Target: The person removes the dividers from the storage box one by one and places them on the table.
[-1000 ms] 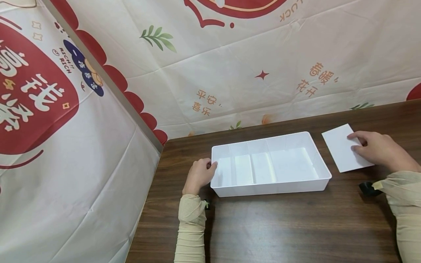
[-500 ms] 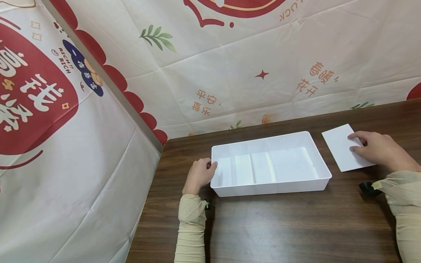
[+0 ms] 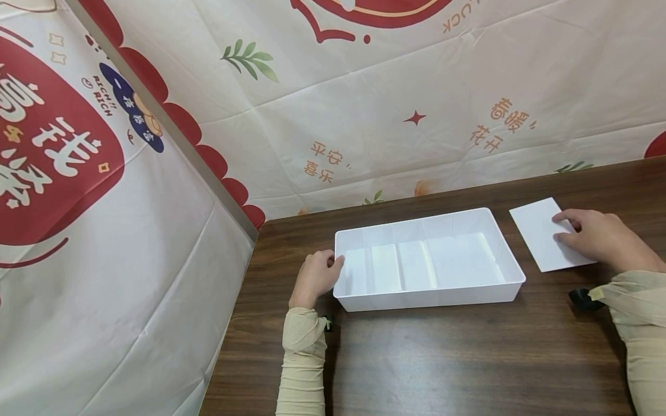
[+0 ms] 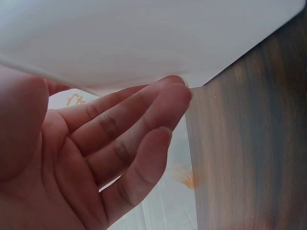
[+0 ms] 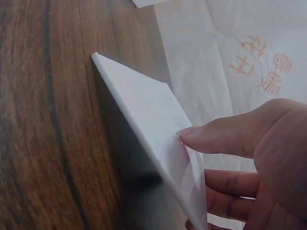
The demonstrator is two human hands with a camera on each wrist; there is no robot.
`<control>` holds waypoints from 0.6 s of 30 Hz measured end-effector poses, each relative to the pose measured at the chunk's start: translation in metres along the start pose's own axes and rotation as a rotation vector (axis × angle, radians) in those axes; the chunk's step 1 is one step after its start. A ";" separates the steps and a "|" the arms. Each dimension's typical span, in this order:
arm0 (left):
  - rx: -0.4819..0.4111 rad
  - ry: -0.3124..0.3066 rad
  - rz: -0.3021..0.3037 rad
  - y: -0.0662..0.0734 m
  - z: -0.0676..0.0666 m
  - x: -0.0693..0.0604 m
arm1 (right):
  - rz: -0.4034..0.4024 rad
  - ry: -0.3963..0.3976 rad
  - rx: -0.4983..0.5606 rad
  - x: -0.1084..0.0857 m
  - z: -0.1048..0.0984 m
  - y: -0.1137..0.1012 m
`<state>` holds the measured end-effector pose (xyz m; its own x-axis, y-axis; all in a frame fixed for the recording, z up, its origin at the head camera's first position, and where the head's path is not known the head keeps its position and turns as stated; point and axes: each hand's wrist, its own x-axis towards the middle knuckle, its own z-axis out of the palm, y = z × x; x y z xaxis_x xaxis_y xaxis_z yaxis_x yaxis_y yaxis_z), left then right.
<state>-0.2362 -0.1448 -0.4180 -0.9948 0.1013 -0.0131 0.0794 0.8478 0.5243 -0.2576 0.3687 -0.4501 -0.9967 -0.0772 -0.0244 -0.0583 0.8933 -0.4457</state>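
Note:
A white plastic tray (image 3: 468, 263), split by low dividers into several compartments, sits on the table. My left hand (image 3: 314, 277) grips its left end wall, thumb over the rim and fingers outside. In the left wrist view, the fingers (image 4: 144, 115) lie against the tray's outer wall (image 4: 134, 43), and the thumb is partly hidden by it. To the right of the tray, my right hand (image 3: 598, 237) holds a thin white rectangular panel (image 3: 538, 231). The right wrist view has the panel (image 5: 144, 100) tilted above the wood, thumb on one face and fingers round the far side.
The dark wooden table (image 3: 416, 358) carries the tray. A printed white cloth (image 3: 364, 104) hangs behind it, another cloth (image 3: 171, 289) at the left. Black wrist straps show beside the right sleeve (image 3: 645, 329) and the left sleeve (image 3: 304, 358).
My right hand and the white panel have shifted very slightly to the right. The left hand keeps its grip, and the tray has barely moved.

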 end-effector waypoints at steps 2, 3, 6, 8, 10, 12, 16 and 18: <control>0.002 0.001 -0.002 0.000 0.000 0.000 | -0.002 0.005 -0.003 0.000 0.000 0.000; 0.002 0.001 -0.001 0.000 0.000 0.000 | 0.001 -0.002 0.000 0.000 0.000 0.000; 0.003 0.000 -0.002 0.000 0.000 0.000 | 0.003 0.003 -0.004 0.001 0.001 0.001; 0.004 0.000 -0.004 0.000 0.000 0.000 | 0.001 0.006 -0.007 0.001 0.001 0.001; 0.007 0.001 -0.004 0.000 0.000 0.000 | 0.003 0.009 -0.008 0.001 0.001 0.002; 0.010 0.003 -0.003 0.000 0.000 0.000 | 0.000 0.005 -0.009 0.001 0.001 0.002; 0.014 0.005 0.001 0.000 0.000 0.001 | -0.016 -0.005 -0.014 0.002 0.001 0.002; 0.012 0.004 0.002 0.000 0.001 0.001 | -0.025 -0.004 -0.018 0.002 0.001 0.002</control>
<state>-0.2368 -0.1441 -0.4183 -0.9949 0.1005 -0.0085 0.0819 0.8540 0.5138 -0.2593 0.3701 -0.4522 -0.9947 -0.1016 -0.0170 -0.0845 0.8988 -0.4302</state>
